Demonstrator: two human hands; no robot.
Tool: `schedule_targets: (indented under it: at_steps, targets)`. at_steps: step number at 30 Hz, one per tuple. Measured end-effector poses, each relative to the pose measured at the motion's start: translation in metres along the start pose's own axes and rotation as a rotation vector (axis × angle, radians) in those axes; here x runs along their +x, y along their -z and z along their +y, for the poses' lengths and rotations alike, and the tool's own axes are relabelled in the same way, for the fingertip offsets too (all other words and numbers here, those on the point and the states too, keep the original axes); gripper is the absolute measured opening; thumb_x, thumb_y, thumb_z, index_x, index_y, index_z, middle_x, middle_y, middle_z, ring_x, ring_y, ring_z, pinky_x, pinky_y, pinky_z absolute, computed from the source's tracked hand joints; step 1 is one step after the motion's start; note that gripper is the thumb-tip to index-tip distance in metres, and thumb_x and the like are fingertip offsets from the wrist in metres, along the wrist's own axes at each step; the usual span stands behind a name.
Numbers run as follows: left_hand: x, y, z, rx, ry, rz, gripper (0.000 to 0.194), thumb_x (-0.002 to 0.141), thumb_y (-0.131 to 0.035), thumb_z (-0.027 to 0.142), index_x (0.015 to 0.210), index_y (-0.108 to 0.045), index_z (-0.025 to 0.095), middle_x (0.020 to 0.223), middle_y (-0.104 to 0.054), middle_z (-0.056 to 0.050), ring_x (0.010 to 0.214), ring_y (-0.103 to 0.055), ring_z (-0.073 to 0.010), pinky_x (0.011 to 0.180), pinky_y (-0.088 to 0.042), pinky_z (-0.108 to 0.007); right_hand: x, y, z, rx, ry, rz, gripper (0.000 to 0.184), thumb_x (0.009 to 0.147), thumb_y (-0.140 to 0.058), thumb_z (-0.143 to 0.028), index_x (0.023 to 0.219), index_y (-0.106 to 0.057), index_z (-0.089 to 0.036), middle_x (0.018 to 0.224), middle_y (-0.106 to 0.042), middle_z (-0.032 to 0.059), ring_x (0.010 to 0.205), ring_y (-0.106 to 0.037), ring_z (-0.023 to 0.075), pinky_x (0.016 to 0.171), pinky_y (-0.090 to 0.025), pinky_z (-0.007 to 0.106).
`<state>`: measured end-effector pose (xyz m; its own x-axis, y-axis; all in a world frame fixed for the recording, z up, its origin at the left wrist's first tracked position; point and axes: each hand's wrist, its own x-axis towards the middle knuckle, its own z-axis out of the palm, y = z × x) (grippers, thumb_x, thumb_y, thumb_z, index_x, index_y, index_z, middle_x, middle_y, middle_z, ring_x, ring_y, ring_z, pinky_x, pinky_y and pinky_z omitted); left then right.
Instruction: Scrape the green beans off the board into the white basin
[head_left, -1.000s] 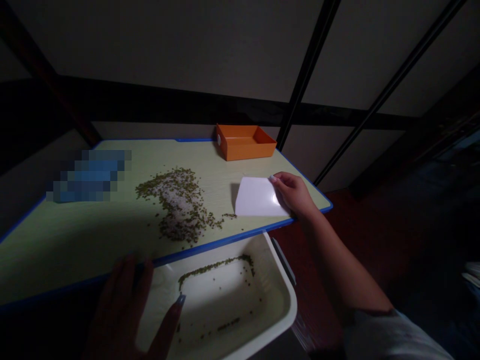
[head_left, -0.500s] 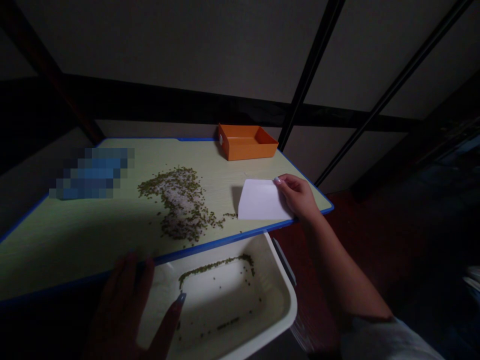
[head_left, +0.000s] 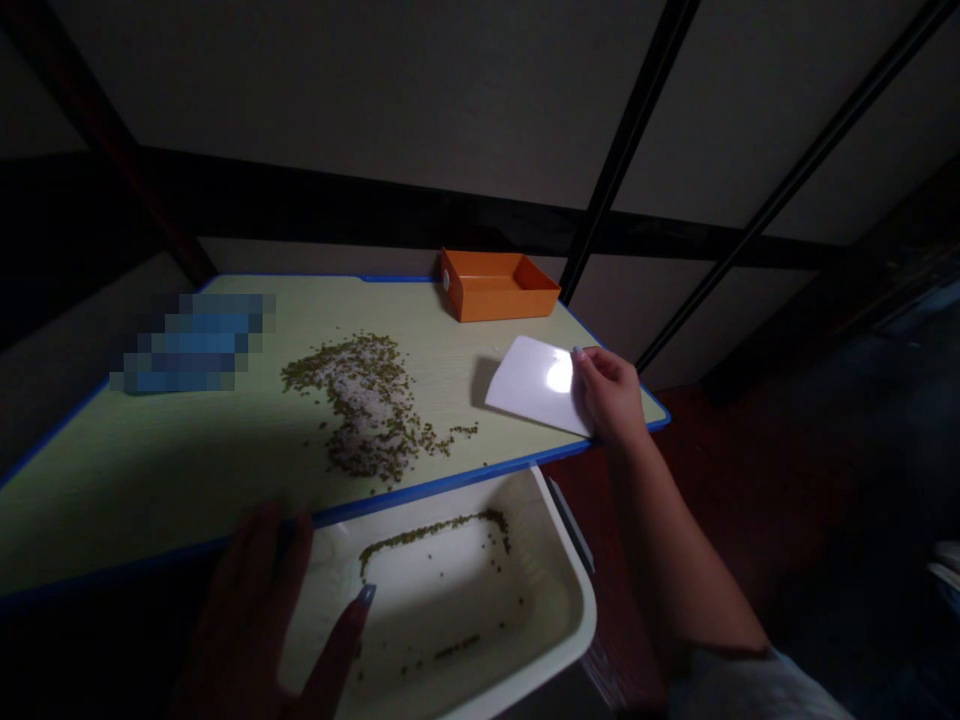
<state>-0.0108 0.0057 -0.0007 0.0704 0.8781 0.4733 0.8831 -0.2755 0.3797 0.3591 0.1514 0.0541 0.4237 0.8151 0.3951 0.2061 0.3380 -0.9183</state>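
My right hand [head_left: 611, 395] pinches a white card [head_left: 536, 372] by its right side, thumb on top. The card is tilted above the right part of the table, with a bright glare spot on it. To its left lies a spread pile of small green beans and white grains [head_left: 367, 400], with a short trail of beans reaching toward the card. Below the table's front edge is a white plastic basin [head_left: 559, 620] with green beans along its inner edges. My left hand [head_left: 255, 620], in shadow, grips the basin's left side, its thumb inside; the rim under it is hidden.
An orange open box [head_left: 506, 305] stands at the table's back right. A blurred blue item [head_left: 195, 345] lies at the left. The pale table [head_left: 247, 440] has a blue raised edge. Behind it rise dark-framed panels [head_left: 375, 90]; reddish floor [head_left: 697, 430] shows at the right.
My right hand has lifted and tilted the card, moving it slightly right and away from the bean trail. My left hand and the basin stay nearly in place.
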Motion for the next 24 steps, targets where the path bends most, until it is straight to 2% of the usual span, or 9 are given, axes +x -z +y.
schedule_targets:
  at_steps: [4,10,19,24]
  targets:
    - [0.001,-0.002,0.001,-0.010,-0.004,0.020,0.075,0.085,-0.048,0.048,0.153,-0.017,0.046,0.169,-0.016,0.010,0.152,-0.027,-0.0301,0.120,-0.027,-0.060,0.001,0.000,0.005,0.033,0.005,0.022,0.038,0.076,-0.070,-0.056,0.066,-0.058,-0.021,0.055,-0.043,-0.0046,0.052,-0.033,0.0097,0.050,-0.024,0.025]
    - [-0.001,-0.001,0.002,-0.006,-0.003,0.030,0.074,0.086,-0.047,0.048,0.153,-0.017,0.046,0.169,-0.016,0.010,0.152,-0.026,-0.0288,0.121,-0.025,-0.058,-0.003,-0.003,-0.006,-0.117,-0.015,-0.069,0.034,0.073,-0.071,-0.052,0.068,-0.062,-0.019,0.057,-0.050,-0.0033,0.053,-0.037,0.0100,0.052,-0.028,0.025]
    - [-0.001,-0.001,0.001,-0.002,-0.001,0.015,0.074,0.086,-0.046,0.048,0.154,-0.015,0.046,0.169,-0.015,0.009,0.152,-0.025,-0.0295,0.120,-0.027,-0.061,-0.003,-0.004,-0.011,-0.278,0.017,0.066,0.026,0.078,-0.063,-0.042,0.071,-0.065,-0.017,0.062,-0.059,0.0010,0.060,-0.048,0.0140,0.058,-0.033,0.028]
    - [0.000,0.000,0.001,-0.013,-0.010,0.008,0.075,0.086,-0.047,0.048,0.154,-0.016,0.045,0.169,-0.014,0.010,0.153,-0.024,-0.0287,0.121,-0.025,-0.058,-0.003,-0.006,-0.010,-0.214,0.038,-0.048,0.029,0.078,-0.065,-0.046,0.071,-0.065,-0.018,0.063,-0.058,0.0006,0.061,-0.047,0.0137,0.058,-0.034,0.027]
